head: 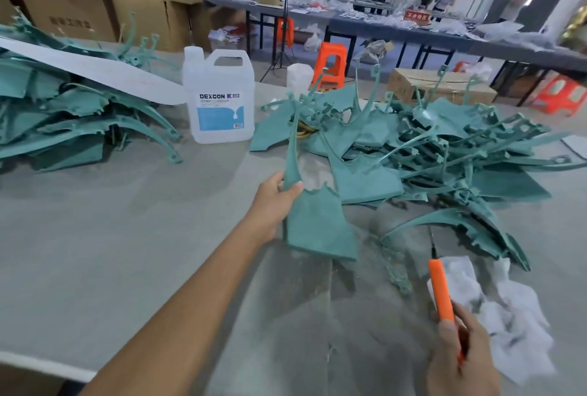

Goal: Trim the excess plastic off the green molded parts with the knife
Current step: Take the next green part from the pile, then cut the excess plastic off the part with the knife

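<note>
Two hands: each grasped something.
Left hand [273, 202]: thumb lay across the narrow neck of the part [317, 224], fingers curled behind; part at frame centre, wide end below the fingers.
Right hand [460, 354]: lower right, wrapped round the knife [441, 294] handle, blade up-frame.
Pile [444, 148]: right of part.

Bright, even indoor light; soft blur, wide-angle edge distortion.
</note>
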